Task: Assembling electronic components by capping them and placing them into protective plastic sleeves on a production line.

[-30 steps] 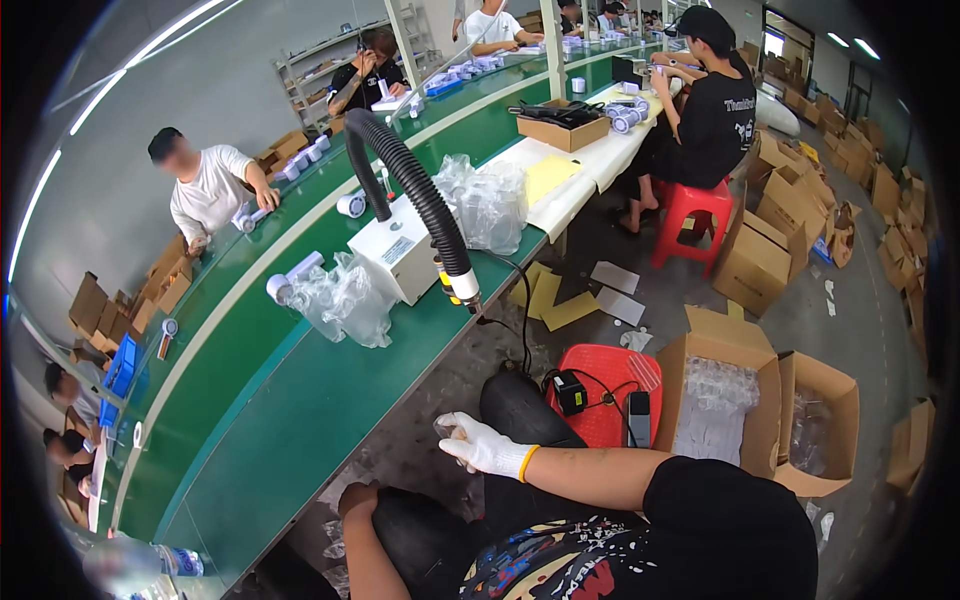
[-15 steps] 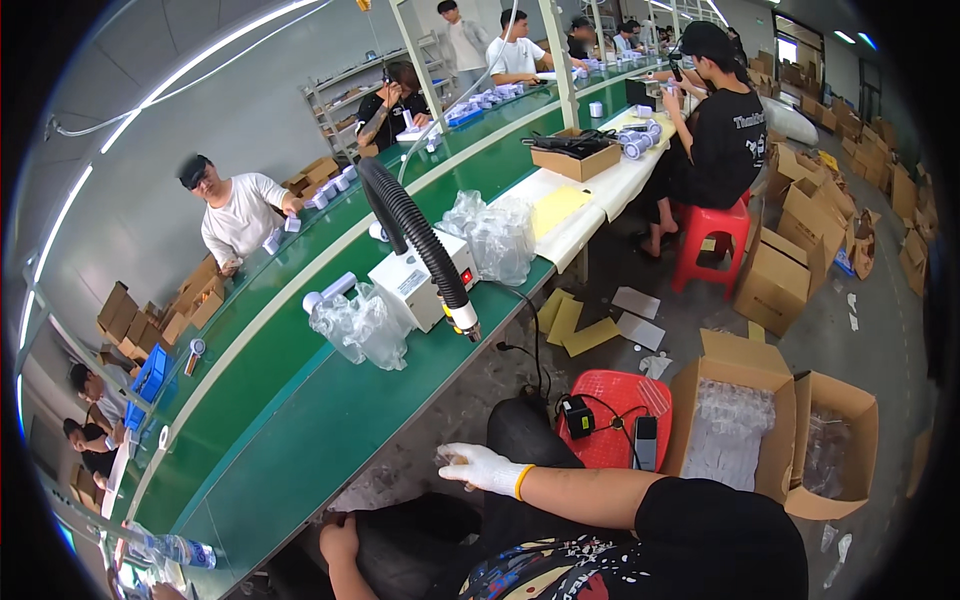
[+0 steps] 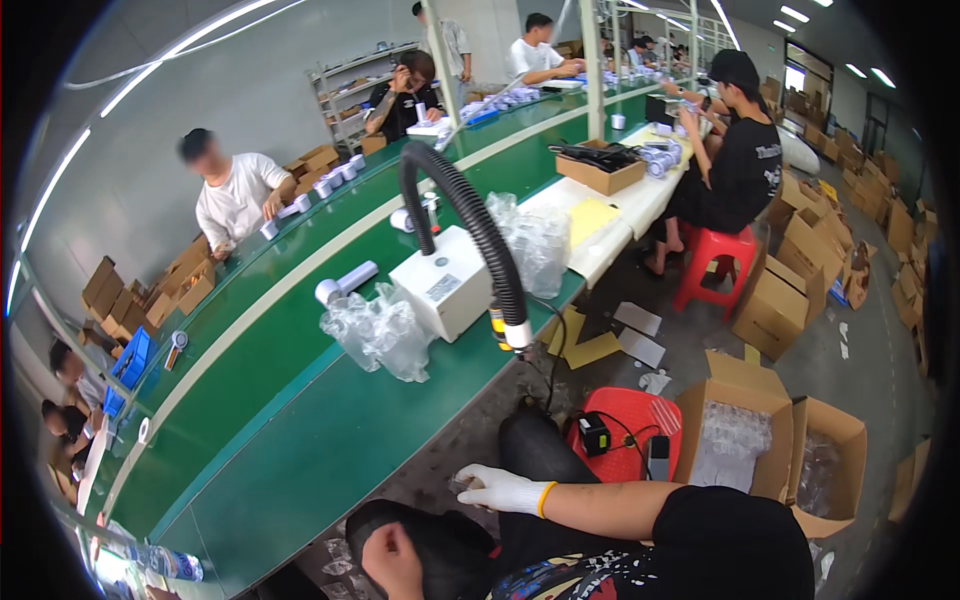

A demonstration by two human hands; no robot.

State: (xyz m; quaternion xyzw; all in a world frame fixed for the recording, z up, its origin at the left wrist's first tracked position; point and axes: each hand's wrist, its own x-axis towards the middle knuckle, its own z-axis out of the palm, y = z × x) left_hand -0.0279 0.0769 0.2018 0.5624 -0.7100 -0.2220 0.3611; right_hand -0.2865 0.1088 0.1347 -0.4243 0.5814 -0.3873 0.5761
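Observation:
My right hand (image 3: 500,490), in a white knit glove with a yellow cuff, is above my lap. Its fingers are curled together round a small see-through piece (image 3: 463,483), too small to make out. My bare left hand (image 3: 392,560) hovers over my left thigh, its fingers loosely curled in, with nothing visible in them. In front of me on the green bench (image 3: 330,430) stands a white box-shaped machine (image 3: 445,285). A black ribbed hose (image 3: 480,215) arches from its top, ending in a nozzle (image 3: 512,332) past the bench edge. Crumpled clear plastic bags (image 3: 380,335) lie beside it.
A white cylindrical part (image 3: 345,282) lies behind the bags. On my right are a red stool (image 3: 610,462) carrying a black adapter and a phone, and open cartons (image 3: 740,400) of clear plastic. Co-workers sit along the green conveyor (image 3: 260,345). A bottle (image 3: 175,562) lies lower left.
My left hand has lifted off my thigh and moved right. My right hand has shifted slightly right and down. The whole view has turned a little, moving the bench and machine in the picture.

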